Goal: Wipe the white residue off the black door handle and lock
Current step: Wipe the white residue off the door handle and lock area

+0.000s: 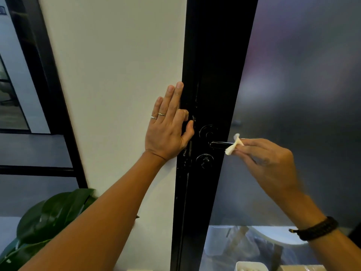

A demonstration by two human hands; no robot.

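Right now the black door handle (219,144) sticks out horizontally from the black door frame (213,75), w/ a round rosette (207,132) above it and the round lock (204,160) just below; small pale specks show on the frame edge left of the lock. Right hand (267,163) pinches a small wad of white tissue (234,145) btwn fingertips, tissue touching the outer end of the lever. Left hand (169,126) lies flat, fingers straight, on the white wall (117,75) beside the frame, thumb reaching onto the black edge, holding nothing; two rings (158,115) on it. Right wrist has a dark braided bracelet (316,228). Frosted glass panel (302,94) fills the door to the right of the frame. Green plant leaves (48,218) sit low at left, under a black-framed window (29,94). White container (251,266) at bottom edge, contents unclear
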